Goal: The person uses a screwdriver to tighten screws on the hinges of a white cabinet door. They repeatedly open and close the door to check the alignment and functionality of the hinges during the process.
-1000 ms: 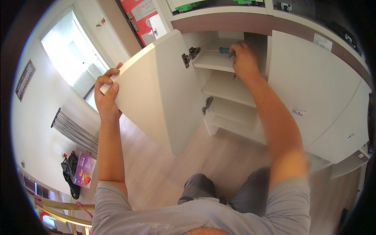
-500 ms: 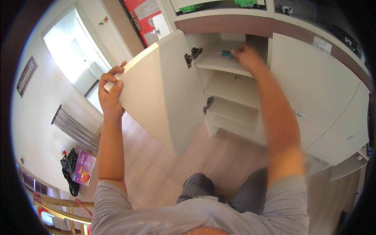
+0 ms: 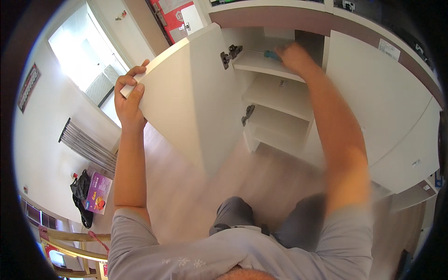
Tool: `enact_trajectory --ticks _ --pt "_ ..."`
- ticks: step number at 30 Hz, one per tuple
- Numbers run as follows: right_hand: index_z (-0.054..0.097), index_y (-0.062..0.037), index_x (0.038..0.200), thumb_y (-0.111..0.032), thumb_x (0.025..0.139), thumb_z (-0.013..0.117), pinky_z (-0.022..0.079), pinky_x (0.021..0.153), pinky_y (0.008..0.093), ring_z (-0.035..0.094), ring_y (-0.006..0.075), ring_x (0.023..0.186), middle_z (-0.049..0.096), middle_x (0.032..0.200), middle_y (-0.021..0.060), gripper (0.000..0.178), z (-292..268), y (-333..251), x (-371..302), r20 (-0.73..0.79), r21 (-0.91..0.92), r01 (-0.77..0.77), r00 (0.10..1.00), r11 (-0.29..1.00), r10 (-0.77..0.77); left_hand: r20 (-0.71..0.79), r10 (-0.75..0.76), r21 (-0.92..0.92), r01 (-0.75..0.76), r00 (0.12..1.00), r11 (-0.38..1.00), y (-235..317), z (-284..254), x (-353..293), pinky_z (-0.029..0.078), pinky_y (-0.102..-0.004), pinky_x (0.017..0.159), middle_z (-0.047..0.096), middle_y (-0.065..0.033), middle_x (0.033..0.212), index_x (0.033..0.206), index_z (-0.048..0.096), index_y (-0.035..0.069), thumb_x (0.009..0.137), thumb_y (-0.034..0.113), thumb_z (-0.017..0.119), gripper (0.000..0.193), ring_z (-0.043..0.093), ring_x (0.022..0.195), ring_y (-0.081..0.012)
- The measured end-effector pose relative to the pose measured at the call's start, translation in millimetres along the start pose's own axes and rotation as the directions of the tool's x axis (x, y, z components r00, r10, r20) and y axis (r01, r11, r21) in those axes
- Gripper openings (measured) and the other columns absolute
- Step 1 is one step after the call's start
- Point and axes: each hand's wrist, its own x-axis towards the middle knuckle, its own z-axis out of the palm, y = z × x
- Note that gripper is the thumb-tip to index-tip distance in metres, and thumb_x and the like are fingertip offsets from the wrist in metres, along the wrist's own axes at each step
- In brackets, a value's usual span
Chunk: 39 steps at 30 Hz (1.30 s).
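My left hand (image 3: 131,99) grips the outer edge of a white cabinet door (image 3: 182,88) that stands swung out to the left. In my right hand (image 3: 295,57) is the teal handle of a screwdriver (image 3: 271,55), held inside the cabinet just above its top shelf (image 3: 266,65). The screwdriver's thin shaft points left, toward the upper dark hinge (image 3: 230,56); I cannot tell whether its tip touches it. A lower hinge (image 3: 248,115) joins the same door and the cabinet side. Below are more white shelves (image 3: 280,94).
A closed white door (image 3: 373,93) stands right of the open section. Further left, a purple box (image 3: 98,192) and a black bag (image 3: 81,186) rest by the wall, below a grey folded rack (image 3: 88,144). A wooden chair (image 3: 74,247) is at lower left.
The view has shifted slightly, with the cabinet appearing a little higher. Both hands keep their holds on the door and the screwdriver, and my right forearm has shifted a little.
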Motion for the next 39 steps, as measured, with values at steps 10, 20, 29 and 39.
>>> enact_trajectory --ticks 10,20,29,39 --pt "0.075 -0.0073 0.110 -0.034 0.099 0.066 0.056 0.080 0.0434 0.071 0.0382 0.090 0.074 0.099 0.0179 0.031 50 23 -199 0.047 0.319 0.258 0.957 0.912 -0.287 -0.381 -0.344 0.411 0.490 0.859 0.769 -61 -3 -135 0.052 -0.0348 0.096 0.069 -0.0135 0.121 0.127 0.061 -0.006 0.093 0.016 0.077 0.043 0.065 0.110 -0.0218" --pt "0.073 -0.0057 0.119 -0.043 0.101 0.066 0.051 0.090 0.0355 0.067 0.0250 0.096 0.074 0.103 0.0140 0.042 222 162 -175 0.286 0.516 -0.442 0.896 0.734 0.338 -0.331 -0.394 0.404 0.506 0.857 0.762 -101 15 -213 0.051 -0.0336 0.095 0.071 -0.0083 0.114 0.119 0.067 -0.005 0.094 0.012 0.076 0.032 0.065 0.104 -0.0192" --pt "0.074 -0.0046 0.118 -0.042 0.101 0.065 0.051 0.092 0.0368 0.068 0.0253 0.098 0.075 0.106 0.0127 0.043 233 169 -161 0.309 0.456 -0.423 0.900 0.783 0.306 -0.401 -0.424 0.394 0.570 0.812 0.721 -108 5 -224 0.050 -0.0329 0.096 0.071 -0.0078 0.116 0.118 0.068 -0.004 0.094 0.011 0.074 0.029 0.065 0.105 -0.0182" --pt "0.073 -0.0037 0.118 -0.042 0.100 0.065 0.051 0.094 0.0384 0.069 0.0294 0.106 0.074 0.114 0.0165 0.043 242 173 -154 0.271 0.499 -0.404 0.913 0.767 0.305 -0.363 -0.371 0.273 0.478 0.855 0.835 -113 10 -219 0.047 -0.0347 0.102 0.069 -0.0084 0.125 0.131 0.061 -0.003 0.096 0.011 0.074 0.040 0.062 0.115 -0.0175"
